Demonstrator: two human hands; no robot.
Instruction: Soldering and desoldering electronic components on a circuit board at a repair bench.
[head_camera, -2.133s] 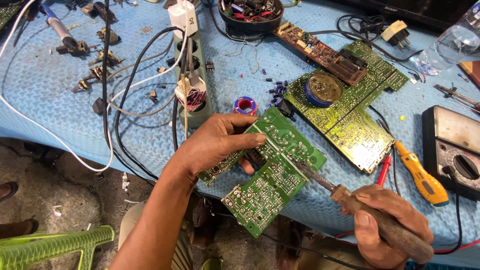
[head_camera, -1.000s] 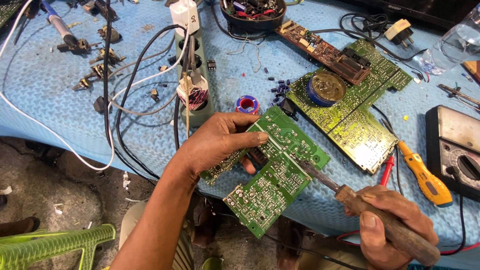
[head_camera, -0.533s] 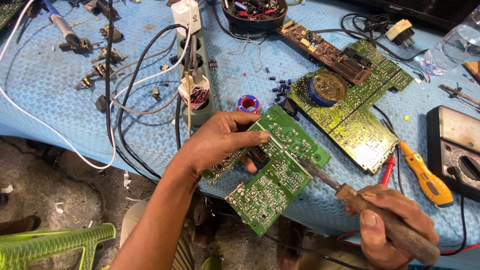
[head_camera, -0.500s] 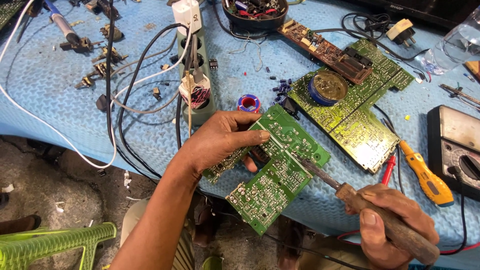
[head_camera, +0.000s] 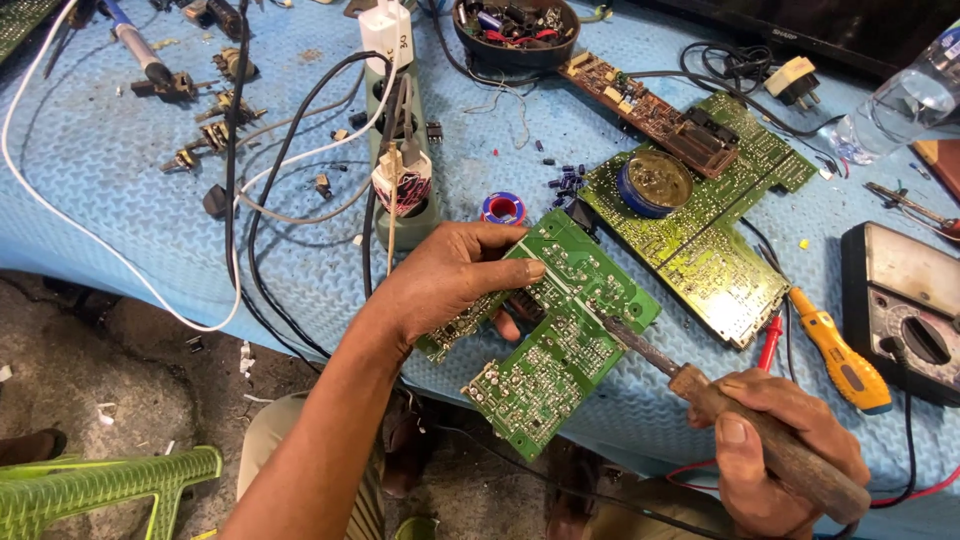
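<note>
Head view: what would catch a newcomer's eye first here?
The green circuit board, held tilted at centre by the left hand. The right hand, lower right, grips a wooden-handled soldering iron with its tip on the board. Behind lies a larger green board carrying a round tin, on the blue table cover.

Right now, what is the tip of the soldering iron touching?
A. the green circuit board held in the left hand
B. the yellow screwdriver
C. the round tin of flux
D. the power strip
A: the soldering iron, gripped in the right hand, rests its tip on the green circuit board that the left hand holds up.
</note>
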